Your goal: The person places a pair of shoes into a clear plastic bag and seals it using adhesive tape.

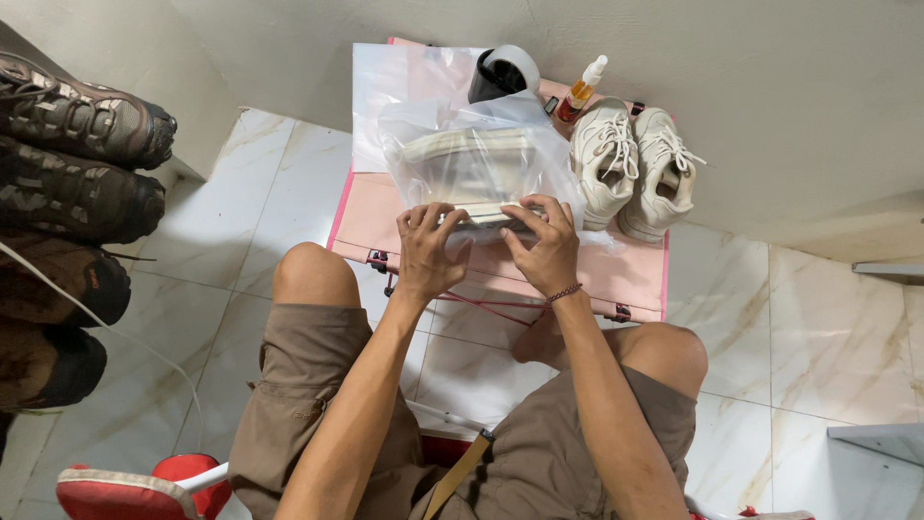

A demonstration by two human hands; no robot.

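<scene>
A clear plastic bag (462, 159) with a pale shoe (469, 146) inside lies on a low pink table (371, 217). My left hand (426, 248) and my right hand (545, 246) both press and grip the near end of the bag, fingers curled over the shoe's heel part. A bead bracelet sits on my right wrist. A pair of white laced sneakers (630, 169) stands on the table just to the right of the bag.
A black tape roll (502, 72) and a small orange spray bottle (582, 90) stand at the table's far edge by the wall. Several dark boots (72, 164) line the left side. A red and white shoe (135, 489) lies at lower left on marble tiles.
</scene>
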